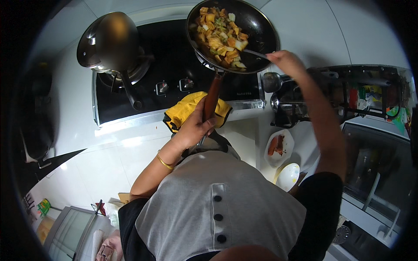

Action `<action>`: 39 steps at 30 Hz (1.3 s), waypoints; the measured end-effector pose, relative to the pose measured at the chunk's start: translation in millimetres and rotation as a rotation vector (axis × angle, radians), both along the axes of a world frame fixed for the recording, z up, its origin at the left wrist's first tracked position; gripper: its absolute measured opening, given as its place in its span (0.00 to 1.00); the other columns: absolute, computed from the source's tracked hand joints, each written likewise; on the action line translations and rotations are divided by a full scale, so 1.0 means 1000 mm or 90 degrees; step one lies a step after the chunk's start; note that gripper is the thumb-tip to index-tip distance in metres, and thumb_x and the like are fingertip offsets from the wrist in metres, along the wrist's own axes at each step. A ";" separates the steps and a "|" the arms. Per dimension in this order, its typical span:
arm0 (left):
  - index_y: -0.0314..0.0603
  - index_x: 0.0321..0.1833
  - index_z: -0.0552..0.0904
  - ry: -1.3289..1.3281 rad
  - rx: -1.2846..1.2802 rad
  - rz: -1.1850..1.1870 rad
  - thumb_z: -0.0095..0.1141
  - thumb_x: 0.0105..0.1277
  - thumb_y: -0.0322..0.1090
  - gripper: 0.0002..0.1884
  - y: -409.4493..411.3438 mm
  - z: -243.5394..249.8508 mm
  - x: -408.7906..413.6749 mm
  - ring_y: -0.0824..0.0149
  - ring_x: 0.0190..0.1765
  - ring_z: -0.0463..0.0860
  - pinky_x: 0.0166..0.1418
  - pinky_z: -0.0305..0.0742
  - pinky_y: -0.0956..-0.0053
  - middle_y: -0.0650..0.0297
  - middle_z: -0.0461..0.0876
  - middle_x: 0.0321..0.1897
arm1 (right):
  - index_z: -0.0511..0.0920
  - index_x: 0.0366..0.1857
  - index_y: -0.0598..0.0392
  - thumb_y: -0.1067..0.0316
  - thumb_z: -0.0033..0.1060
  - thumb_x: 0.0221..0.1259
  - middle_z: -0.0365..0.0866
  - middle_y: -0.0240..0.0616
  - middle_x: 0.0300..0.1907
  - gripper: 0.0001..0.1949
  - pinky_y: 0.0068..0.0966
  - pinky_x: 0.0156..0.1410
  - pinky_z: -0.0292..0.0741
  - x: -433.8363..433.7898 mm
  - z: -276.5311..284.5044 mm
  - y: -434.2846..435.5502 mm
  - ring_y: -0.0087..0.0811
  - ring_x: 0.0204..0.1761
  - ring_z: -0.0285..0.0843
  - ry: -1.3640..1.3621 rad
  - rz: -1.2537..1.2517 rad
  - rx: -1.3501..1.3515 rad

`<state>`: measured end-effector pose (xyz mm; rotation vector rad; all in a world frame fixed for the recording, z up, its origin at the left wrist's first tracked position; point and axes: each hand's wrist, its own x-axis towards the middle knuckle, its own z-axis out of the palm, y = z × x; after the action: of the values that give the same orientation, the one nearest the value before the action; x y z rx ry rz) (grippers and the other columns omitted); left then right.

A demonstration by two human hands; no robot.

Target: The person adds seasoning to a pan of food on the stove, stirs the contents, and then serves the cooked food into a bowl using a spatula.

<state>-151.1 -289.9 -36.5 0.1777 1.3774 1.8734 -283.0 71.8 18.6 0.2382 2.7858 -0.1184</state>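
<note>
My left hand (192,127) is wrapped around the brown handle (214,93) of a dark wok (261,29), which sits tilted over the right burner. Chopped food, golden-brown chunks with pale cabbage-like pieces (222,36), fills the wok's left and middle part. In my right hand (289,62) is the thin grey handle of a cooking utensil (256,53). Its far end is hidden among the food, so its shape cannot be told. A yellow cloth with black trim (183,106) hangs at the hob's front edge, behind my left hand and the wok handle.
On the left burner of the black glass hob (156,49) stands a lidded pan (86,53), its handle (132,94) toward me. Right of the hob are a turner (272,81), a black rack (365,70), a plate with reddish-brown pieces (274,145) and a white bowl (289,177).
</note>
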 end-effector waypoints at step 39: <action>0.39 0.77 0.49 -0.004 0.001 -0.016 0.50 0.71 0.25 0.35 -0.002 0.003 -0.003 0.73 0.32 0.69 0.38 0.70 0.79 0.63 0.70 0.40 | 0.83 0.53 0.38 0.58 0.53 0.69 0.86 0.35 0.47 0.13 0.36 0.54 0.78 -0.085 0.080 -0.048 0.37 0.48 0.84 0.271 0.383 0.397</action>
<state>-154.5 -291.9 -33.3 0.1895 1.3642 1.8529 -367.8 24.1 98.9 -0.5470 3.0785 0.9471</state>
